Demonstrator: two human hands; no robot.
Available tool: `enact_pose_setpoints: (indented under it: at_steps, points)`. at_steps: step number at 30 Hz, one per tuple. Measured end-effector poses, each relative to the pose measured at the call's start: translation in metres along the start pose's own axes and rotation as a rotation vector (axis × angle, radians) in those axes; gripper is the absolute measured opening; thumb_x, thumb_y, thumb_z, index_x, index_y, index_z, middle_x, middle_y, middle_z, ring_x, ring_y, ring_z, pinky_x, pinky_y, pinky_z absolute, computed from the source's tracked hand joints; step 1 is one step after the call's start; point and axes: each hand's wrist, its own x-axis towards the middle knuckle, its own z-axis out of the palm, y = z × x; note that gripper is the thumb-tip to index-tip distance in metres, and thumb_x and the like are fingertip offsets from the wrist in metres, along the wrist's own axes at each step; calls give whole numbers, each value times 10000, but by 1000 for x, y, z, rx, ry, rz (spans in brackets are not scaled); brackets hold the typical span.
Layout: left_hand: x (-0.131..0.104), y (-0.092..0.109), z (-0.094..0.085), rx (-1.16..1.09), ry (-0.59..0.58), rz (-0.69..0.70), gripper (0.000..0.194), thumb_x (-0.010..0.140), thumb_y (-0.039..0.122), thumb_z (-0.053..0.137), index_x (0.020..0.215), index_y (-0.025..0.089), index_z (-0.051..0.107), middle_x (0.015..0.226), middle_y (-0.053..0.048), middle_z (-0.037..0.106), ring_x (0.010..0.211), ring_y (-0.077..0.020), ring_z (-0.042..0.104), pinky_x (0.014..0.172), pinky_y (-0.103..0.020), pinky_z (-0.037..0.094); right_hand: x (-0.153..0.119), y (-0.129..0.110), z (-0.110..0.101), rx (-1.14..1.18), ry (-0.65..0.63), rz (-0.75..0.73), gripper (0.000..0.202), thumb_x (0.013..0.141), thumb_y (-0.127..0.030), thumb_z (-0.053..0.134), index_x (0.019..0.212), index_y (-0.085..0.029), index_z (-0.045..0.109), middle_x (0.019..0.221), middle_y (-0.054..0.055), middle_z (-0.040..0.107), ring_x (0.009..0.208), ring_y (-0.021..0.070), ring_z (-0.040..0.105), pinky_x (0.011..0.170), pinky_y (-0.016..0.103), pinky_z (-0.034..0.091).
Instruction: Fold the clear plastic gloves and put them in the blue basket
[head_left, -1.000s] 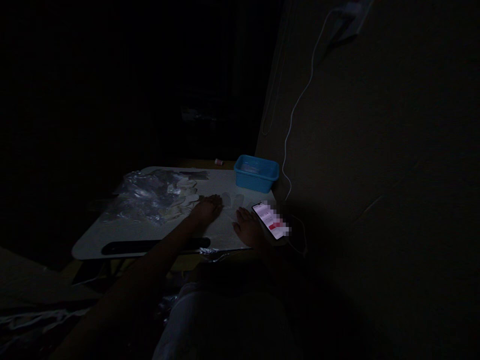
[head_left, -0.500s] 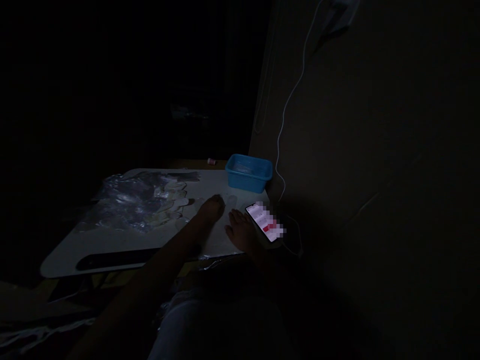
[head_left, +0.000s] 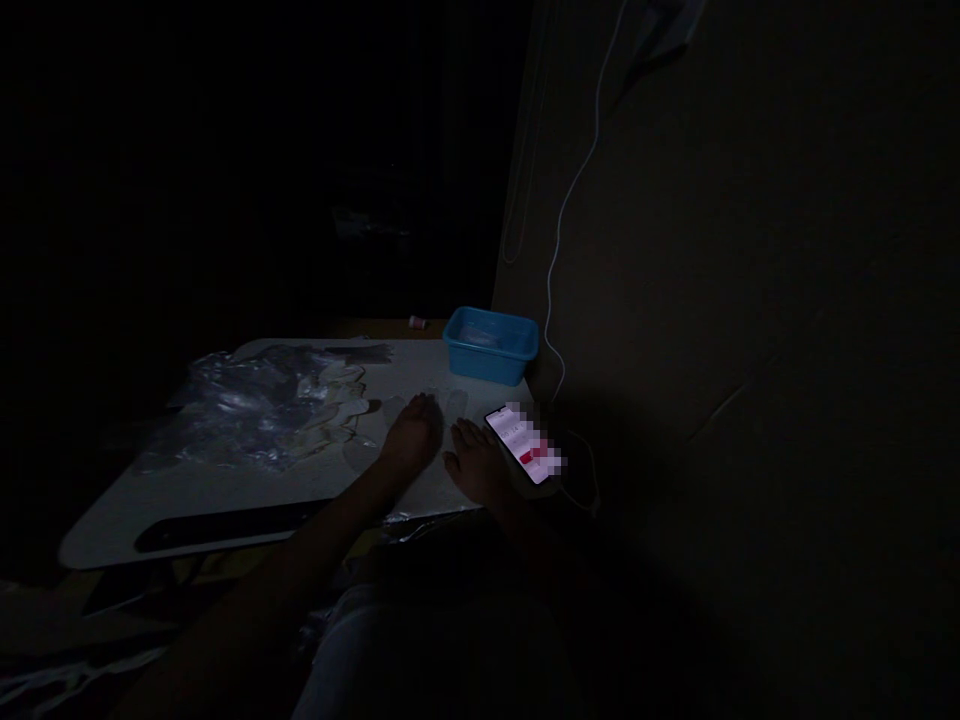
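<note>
Dim light covers a white tabletop [head_left: 247, 500], where both hands rest near the right end. My left hand [head_left: 411, 438] is closed, its fingers curled down onto the surface; whatever they hold, if anything, is lost in shadow. Faint flat translucent pieces [head_left: 457, 403] lie around it. Just right of it, my right hand [head_left: 476, 462] lies palm down with fingers spread, holding nothing visible. Its fingertips are close to a lit phone [head_left: 525, 445]. Left of the hands, overlapping pale flat pieces [head_left: 341, 405] lie beside crumpled clear plastic [head_left: 240, 410].
A blue plastic basin [head_left: 491, 350] stands at the table's far right corner, with something pale inside. Behind the table is a small pink-and-white object [head_left: 418, 323]. A white cable [head_left: 559, 240] hangs along the right wall. A dark slot [head_left: 232, 525] runs along the near edge.
My left hand has drawn back slightly toward me and to the left. The right hand stays flat in about the same place. The whole view has shifted a little.
</note>
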Motion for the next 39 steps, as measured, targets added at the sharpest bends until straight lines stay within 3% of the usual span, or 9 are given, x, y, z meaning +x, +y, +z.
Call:
enact_pose_setpoints:
  at_steps: [3, 8, 14, 19, 26, 33, 39]
  points:
    - [-30, 13, 0, -15, -41, 49, 408, 791, 126, 336, 1164, 38, 476, 1249, -181, 488, 1215, -232, 388, 1027, -386, 310, 0, 1, 2, -3, 4, -10, 460, 855, -329, 369, 1255, -112, 430, 1334, 124, 421, 1246, 213, 335, 1038, 392, 212]
    - [-54, 27, -2, 7, -87, -64, 462, 865, 283, 296, 1222, 27, 440, 1317, -194, 419, 1246, -263, 350, 1023, -413, 293, 1, 4, 5, 5, 25, -15, 488, 853, -329, 377, 1266, -72, 416, 1343, 144, 403, 1259, 228, 314, 1036, 380, 226]
    - [-55, 31, -6, 70, -106, -91, 521, 881, 338, 240, 1273, 29, 390, 1347, -189, 377, 1271, -257, 309, 1031, -406, 254, -1, 8, 1, 11, 59, 4, 464, 840, -220, 353, 1284, -90, 398, 1360, 121, 386, 1283, 206, 275, 1047, 404, 199]
    - [-55, 31, -5, 67, -116, -91, 517, 877, 344, 242, 1276, 53, 397, 1356, -177, 361, 1268, -259, 315, 1021, -417, 270, 3, 5, -5, -35, -58, -106, 450, 815, -163, 354, 1259, -137, 424, 1334, 100, 428, 1252, 184, 333, 1051, 449, 154]
    - [-56, 30, 0, 63, -65, -94, 509, 877, 346, 239, 1285, 82, 390, 1361, -157, 364, 1271, -245, 313, 1019, -415, 263, 39, 9, -4, -88, -189, -89, 365, 818, -152, 348, 1142, -139, 516, 1262, 120, 503, 1207, 186, 399, 1017, 468, 211]
    - [-57, 32, -3, 47, -89, -96, 535, 883, 365, 220, 1287, 53, 380, 1368, -165, 353, 1277, -254, 299, 1030, -410, 252, 68, 23, 6, -76, -158, 0, 362, 815, -153, 361, 1123, -215, 540, 1252, 67, 520, 1202, 170, 414, 1022, 416, 237]
    - [-59, 32, -3, 23, -79, -98, 522, 886, 362, 219, 1305, 84, 360, 1373, -153, 348, 1283, -247, 290, 1027, -426, 262, 86, 32, 12, -65, -138, 43, 355, 803, -128, 387, 1102, -188, 569, 1231, 67, 540, 1151, 190, 476, 1000, 403, 298]
